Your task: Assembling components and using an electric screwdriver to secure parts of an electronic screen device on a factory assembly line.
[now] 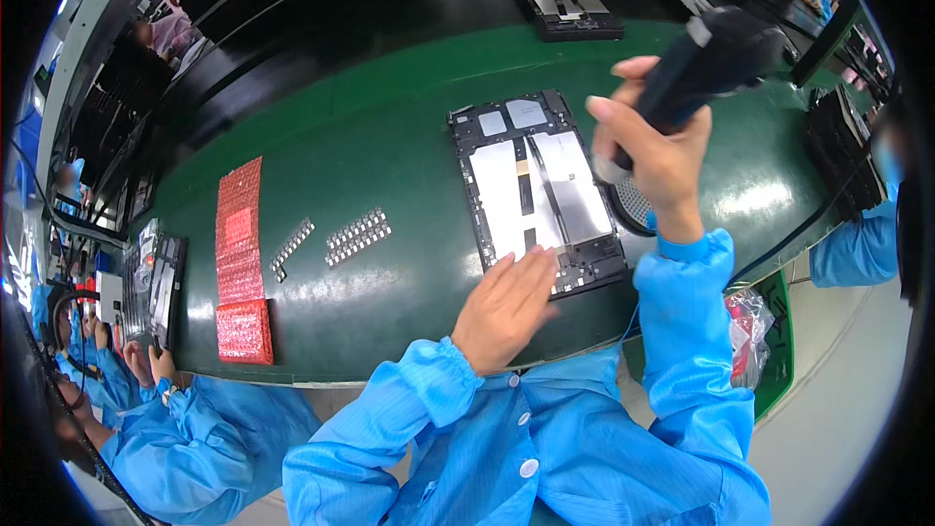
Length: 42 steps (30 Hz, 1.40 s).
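An opened tablet (pixel 565 185) lies on the green bench in front of me, its silver battery panels and black frame showing. My left hand (pixel 508 304) rests with outstretched fingers on the tablet's near edge and holds nothing. Above the tablet's right side, my right hand (pixel 662 151) is wrapped round the handle of a black handheld tool (pixel 696 73) with a bulky head. Motion blurs this tool, so its exact kind is unclear. Beside the tablet, partly behind my right wrist, sits a round perforated disc (pixel 633 203).
Red bubble wrap (pixel 239 244) and two strips of small parts (pixel 357 237) lie to the left. Another opened tablet (pixel 565 5) stands at the back. Co-workers sit on both sides. Dark panels (pixel 842 146) stand at right, above a green crate (pixel 779 351) holding plastic bags.
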{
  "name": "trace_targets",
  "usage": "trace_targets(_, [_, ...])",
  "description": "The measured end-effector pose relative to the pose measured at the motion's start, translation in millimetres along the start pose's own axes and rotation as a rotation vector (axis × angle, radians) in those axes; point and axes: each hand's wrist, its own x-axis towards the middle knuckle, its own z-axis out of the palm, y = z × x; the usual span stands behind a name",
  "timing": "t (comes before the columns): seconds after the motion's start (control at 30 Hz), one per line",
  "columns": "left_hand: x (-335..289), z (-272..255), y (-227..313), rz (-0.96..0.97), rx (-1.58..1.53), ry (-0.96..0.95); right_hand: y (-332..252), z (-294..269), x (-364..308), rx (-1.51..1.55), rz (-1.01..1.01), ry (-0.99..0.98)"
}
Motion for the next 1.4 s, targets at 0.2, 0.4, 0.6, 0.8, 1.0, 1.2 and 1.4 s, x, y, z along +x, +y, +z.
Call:
trace_targets(0.2, [10.6, 0.5, -46.5, -0.020, 0.130, 0.205, 1.1, -14.2, -17.2, 0.047, 0.130, 0.025])
trace_targets(0.4, [54.5, -27.5, -145.1, -0.148, 0.287, 0.186, 25.0, 8.4, -24.9, 0.200, 0.146, 0.029])
trace_targets(0.6, [83.7, -71.3, -241.7, -0.270, 0.474, 0.210, 50.4, 1.1, -25.3, 0.241, 0.130, -0.156])
trace_targets(0.8, [127.3, -84.3, -263.9, -0.742, 0.735, 0.053, 50.7, -0.7, -29.6, 0.084, 0.182, -0.236])
trace_targets(1.0, [215.1, -22.4, -235.9, -0.195, 0.525, -0.110, 53.0, 5.3, -30.6, 0.204, -0.057, -0.079])
trace_targets(1.2, [307.6, 29.5, -202.9, -0.184, 0.756, -0.263, 53.6, -5.6, -30.5, 0.187, -0.066, -0.231])
trace_targets(1.4, [331.7, 38.9, -224.0, -0.185, 0.798, 0.053, 54.0, -10.6, -29.7, 0.166, -0.040, -0.175])
